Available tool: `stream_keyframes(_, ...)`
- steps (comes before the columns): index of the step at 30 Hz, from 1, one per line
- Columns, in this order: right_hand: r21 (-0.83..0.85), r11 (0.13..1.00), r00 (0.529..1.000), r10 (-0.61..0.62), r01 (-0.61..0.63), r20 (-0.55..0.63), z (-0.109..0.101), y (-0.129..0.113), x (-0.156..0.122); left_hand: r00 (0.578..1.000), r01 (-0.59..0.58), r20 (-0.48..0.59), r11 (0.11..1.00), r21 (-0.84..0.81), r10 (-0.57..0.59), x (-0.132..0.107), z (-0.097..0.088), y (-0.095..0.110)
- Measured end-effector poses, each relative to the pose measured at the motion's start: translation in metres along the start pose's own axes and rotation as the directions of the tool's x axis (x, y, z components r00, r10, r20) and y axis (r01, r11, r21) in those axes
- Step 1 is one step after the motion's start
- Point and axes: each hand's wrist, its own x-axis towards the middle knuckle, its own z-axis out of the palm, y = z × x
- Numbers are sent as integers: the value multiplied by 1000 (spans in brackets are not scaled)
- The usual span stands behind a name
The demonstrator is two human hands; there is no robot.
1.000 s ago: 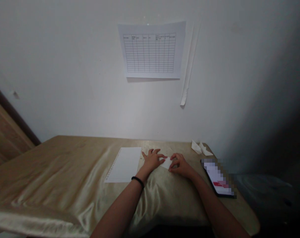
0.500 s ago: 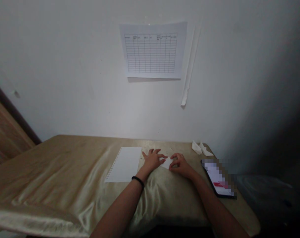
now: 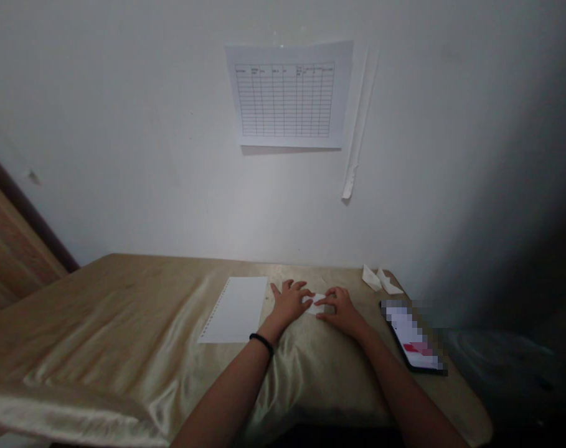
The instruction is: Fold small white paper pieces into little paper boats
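A small piece of folded white paper (image 3: 315, 308) lies on the cloth-covered table between my two hands. My left hand (image 3: 289, 303) has its thumb and index finger on the paper's left side, its other fingers spread above the cloth. From the right, my right hand (image 3: 343, 311) grips the same paper, with the index finger reaching across its top and the thumb at the near edge. Fingers hide part of the paper, so its exact folds cannot be made out. To the left of my left hand lies a flat white loose-leaf sheet (image 3: 236, 310) with a punched edge.
Two folded paper pieces (image 3: 388, 283) sit at the table's far right corner. A phone (image 3: 418, 348) with a lit, partly blurred screen lies near the right edge. The satiny tablecloth (image 3: 124, 336) is wrinkled. On the wall hang a printed table sheet (image 3: 285, 99) and a paper strip (image 3: 357, 137).
My right fingers have shifted slightly left over the paper, the index finger now lying across it. My left hand has barely moved. The other things stay put.
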Motion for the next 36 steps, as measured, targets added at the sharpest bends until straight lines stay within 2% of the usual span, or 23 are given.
stream_keyframes(8, -55, 994, 988, 88, -95, -126, -1, 8, 4, 1000, 20, 0, 999, -36, -20, 2, -1, -3)
stream_keyframes(13, -120, 982, 976, 121, -144, -183, -4, 14, 6, 1000, -19, -9, 998, -53, 18, 4, 0, -6)
stream_keyframes(21, -132, 983, 980, 105, -128, -169, -5, 9, 2, 992, -106, 54, 991, -82, 110, 4, 3, -7)
stream_keyframes(27, -140, 980, 975, 113, -141, -191, -8, 4, 3, 991, -93, 83, 991, -97, 101, 4, -1, -5)
stream_keyframes(32, -119, 993, 996, -4, -7, -88, -9, -3, 1, 994, -96, 57, 995, -26, 97, 0, -7, 3)
stream_keyframes(36, -126, 992, 999, 4, -10, -48, -6, -6, 1, 995, -101, 22, 995, 6, 101, 0, -9, 5)
